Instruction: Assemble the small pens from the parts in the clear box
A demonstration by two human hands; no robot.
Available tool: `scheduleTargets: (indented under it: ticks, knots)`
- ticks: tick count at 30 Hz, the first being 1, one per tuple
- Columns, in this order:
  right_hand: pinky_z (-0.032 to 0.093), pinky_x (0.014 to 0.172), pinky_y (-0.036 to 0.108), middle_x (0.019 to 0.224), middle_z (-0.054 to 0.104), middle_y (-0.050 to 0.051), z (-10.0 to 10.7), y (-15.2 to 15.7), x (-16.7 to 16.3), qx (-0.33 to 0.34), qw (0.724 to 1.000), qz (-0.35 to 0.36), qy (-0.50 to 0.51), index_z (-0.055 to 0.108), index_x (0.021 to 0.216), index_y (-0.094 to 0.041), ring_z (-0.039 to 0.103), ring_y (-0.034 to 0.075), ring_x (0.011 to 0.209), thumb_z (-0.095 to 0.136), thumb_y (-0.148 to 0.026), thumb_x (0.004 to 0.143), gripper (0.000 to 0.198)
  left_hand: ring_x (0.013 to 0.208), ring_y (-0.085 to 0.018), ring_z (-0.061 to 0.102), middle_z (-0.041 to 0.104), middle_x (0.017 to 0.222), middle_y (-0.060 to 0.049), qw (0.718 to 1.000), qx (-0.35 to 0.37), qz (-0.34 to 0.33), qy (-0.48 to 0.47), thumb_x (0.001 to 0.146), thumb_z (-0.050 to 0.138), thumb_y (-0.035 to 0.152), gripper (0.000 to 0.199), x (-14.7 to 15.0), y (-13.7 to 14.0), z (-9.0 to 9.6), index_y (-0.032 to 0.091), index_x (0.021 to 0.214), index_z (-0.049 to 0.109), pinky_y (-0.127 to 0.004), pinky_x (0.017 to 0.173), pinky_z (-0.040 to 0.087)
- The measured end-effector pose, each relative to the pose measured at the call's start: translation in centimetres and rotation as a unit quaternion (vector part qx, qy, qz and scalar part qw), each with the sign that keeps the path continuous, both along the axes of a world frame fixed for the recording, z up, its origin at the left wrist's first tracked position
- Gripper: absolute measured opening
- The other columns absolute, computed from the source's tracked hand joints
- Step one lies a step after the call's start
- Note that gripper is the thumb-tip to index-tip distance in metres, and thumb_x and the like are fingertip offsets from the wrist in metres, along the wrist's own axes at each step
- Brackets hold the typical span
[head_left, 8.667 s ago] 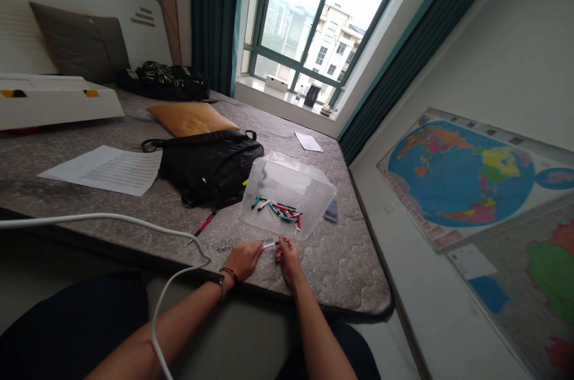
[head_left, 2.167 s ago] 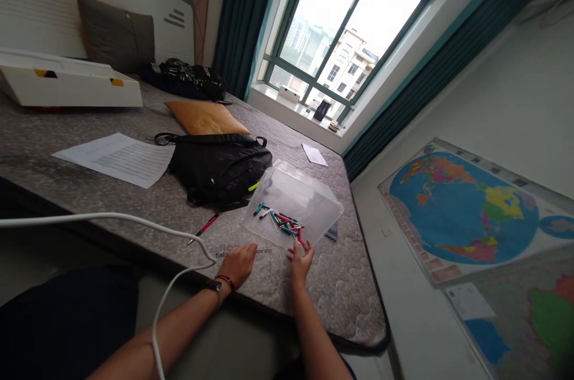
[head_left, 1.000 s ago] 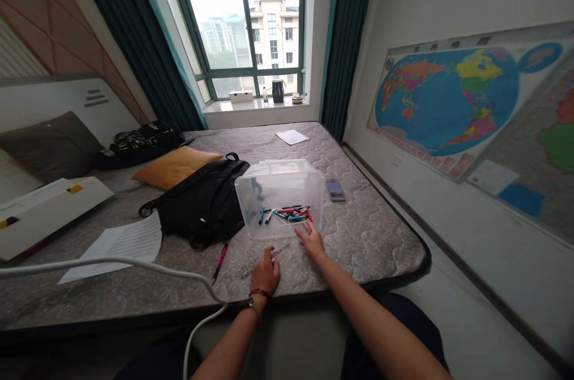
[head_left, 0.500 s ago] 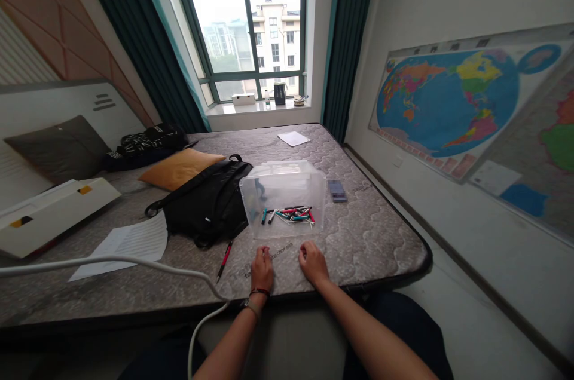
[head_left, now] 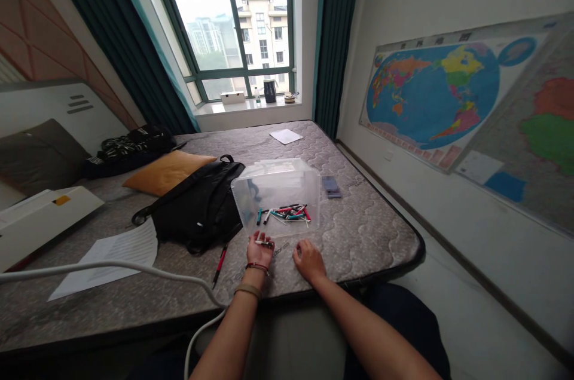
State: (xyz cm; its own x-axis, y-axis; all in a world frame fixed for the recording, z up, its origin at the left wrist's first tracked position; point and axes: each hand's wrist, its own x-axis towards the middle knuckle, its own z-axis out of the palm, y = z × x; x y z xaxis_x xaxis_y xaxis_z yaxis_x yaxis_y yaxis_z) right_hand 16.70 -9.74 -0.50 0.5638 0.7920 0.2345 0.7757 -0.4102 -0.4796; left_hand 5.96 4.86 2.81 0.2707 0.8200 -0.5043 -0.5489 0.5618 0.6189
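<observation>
My left hand is turned palm up in front of the clear plastic bin, its fingers curled round a white-and-black pen. Beside it, my right hand rests on the mattress with the fingers bent inward; whatever they may hold is hidden. The bin lies on its side, opening towards me. Several pens and markers in red, teal, black and white are heaped inside. On the mattress left of my left hand is a red-and-black pen.
A black backpack lies against the bin's left side. Small bluish cases lie to its right. Printed paper and a white cable are at left. Behind are an orange cushion and another paper sheet.
My left hand has rolled over from palm down to palm up, showing the pen in it. The right hand stays nearly in place. The whole view has shifted slightly to the right.
</observation>
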Motion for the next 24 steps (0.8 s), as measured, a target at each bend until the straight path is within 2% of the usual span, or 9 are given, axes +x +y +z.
scheduleTargets:
  ticks: [4,8,13,15,18,20,24]
  knots:
    - [0.040,0.079,0.027,0.093,0.063,0.006,-0.3,0.1,0.1,-0.004,1.000,-0.003,-0.008,0.059,0.089,-0.021,0.059,0.020,0.089,0.053,-0.023,0.091,0.007,0.052,-0.013,0.053,0.052,0.060,0.000,0.997,-0.048,0.011,-0.062,0.098,0.030,0.028,0.036,0.6,0.6,-0.1,0.021,0.069,0.050,-0.026,0.055,0.046]
    - [0.040,0.079,0.027,0.093,0.063,0.006,-0.4,0.1,0.1,-0.007,1.000,-0.003,-0.017,0.059,0.090,-0.021,0.058,0.020,0.090,0.053,-0.023,0.091,0.006,0.051,-0.012,0.052,0.048,0.057,0.000,0.992,-0.072,-0.005,-0.102,0.094,0.030,0.018,0.035,1.3,0.2,-0.2,0.019,0.064,0.047,-0.025,0.053,0.045]
    - [0.039,0.079,0.027,0.094,0.063,0.006,-0.3,0.1,0.0,-0.016,1.000,-0.004,-0.012,0.059,0.091,-0.020,0.058,0.020,0.090,0.052,-0.022,0.091,0.007,0.042,-0.008,0.037,0.032,0.050,0.005,0.991,-0.068,-0.053,-0.107,0.090,0.032,0.012,0.034,1.0,-0.9,-0.7,0.020,0.057,0.033,-0.019,0.046,0.039]
    - [0.039,0.079,0.027,0.095,0.063,0.007,-0.2,0.1,0.0,-0.018,1.000,-0.003,-0.006,0.059,0.092,-0.020,0.057,0.020,0.091,0.052,-0.022,0.092,0.007,0.040,-0.008,0.031,0.026,0.049,0.006,0.990,-0.066,-0.085,-0.092,0.092,0.031,0.017,0.035,0.7,-1.6,-1.1,0.021,0.057,0.030,-0.018,0.042,0.034]
    - [0.039,0.080,0.028,0.096,0.063,0.007,0.0,0.1,0.0,-0.023,1.000,-0.003,0.003,0.060,0.093,-0.020,0.057,0.020,0.092,0.051,-0.022,0.092,0.009,0.038,-0.008,0.023,0.022,0.049,0.007,0.984,-0.065,-0.155,-0.060,0.096,0.032,0.031,0.036,0.5,-2.9,-1.6,0.022,0.061,0.037,-0.017,0.036,0.024]
    - [0.039,0.081,0.028,0.097,0.063,0.008,0.1,0.1,-0.1,-0.027,1.000,-0.004,0.008,0.060,0.094,-0.020,0.058,0.021,0.093,0.051,-0.022,0.092,0.010,0.038,-0.007,0.019,0.021,0.050,0.008,0.975,-0.065,-0.210,-0.035,0.096,0.037,0.040,0.035,0.5,-3.6,-1.9,0.021,0.067,0.043,-0.016,0.035,0.017]
    - [0.039,0.082,0.028,0.098,0.064,0.008,0.2,0.0,-0.1,-0.033,0.999,-0.007,0.013,0.062,0.095,-0.019,0.058,0.021,0.095,0.051,-0.022,0.093,0.012,0.037,-0.006,0.014,0.018,0.049,0.010,0.952,-0.071,-0.298,0.014,0.096,0.036,0.053,0.041,0.8,-4.1,-2.2,0.021,0.072,0.045,-0.014,0.036,0.011]
